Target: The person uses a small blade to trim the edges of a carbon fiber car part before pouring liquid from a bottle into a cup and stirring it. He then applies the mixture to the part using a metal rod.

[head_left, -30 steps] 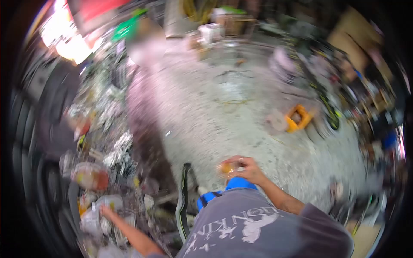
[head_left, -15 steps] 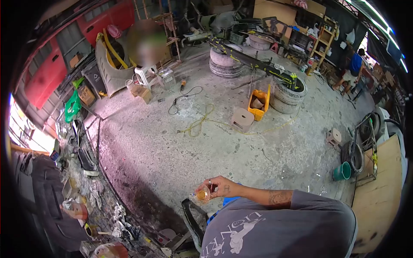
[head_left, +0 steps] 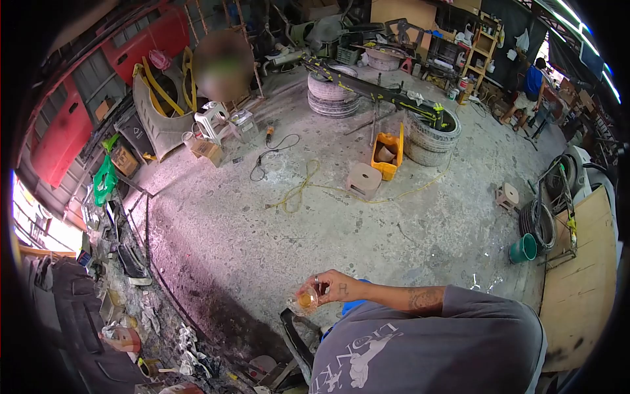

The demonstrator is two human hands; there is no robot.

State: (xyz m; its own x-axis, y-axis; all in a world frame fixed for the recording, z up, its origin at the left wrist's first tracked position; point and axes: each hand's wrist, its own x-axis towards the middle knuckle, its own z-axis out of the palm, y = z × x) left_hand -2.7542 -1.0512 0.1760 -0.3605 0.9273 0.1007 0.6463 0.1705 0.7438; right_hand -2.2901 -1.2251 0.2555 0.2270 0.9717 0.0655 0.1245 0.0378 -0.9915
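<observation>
My right hand (head_left: 326,287) reaches across in front of my grey shirt (head_left: 420,341), its fingers closed around a small clear cup (head_left: 304,300). Some amber-coloured stuff shows inside the cup. Just below the cup is a black curved bar (head_left: 296,345), and a bit of blue (head_left: 353,305) shows beside my forearm. My left hand is out of view.
Ahead, a long black part (head_left: 374,90) with yellow-green tape rests on stacked tyres (head_left: 430,141). A yellow box (head_left: 388,154), a stool (head_left: 363,180) and a yellow cord (head_left: 302,184) are on the floor. Another person (head_left: 535,88) is at the far right.
The view has shifted slightly, so the background sits a little further left. My right hand still holds the cup in nearly the same place.
</observation>
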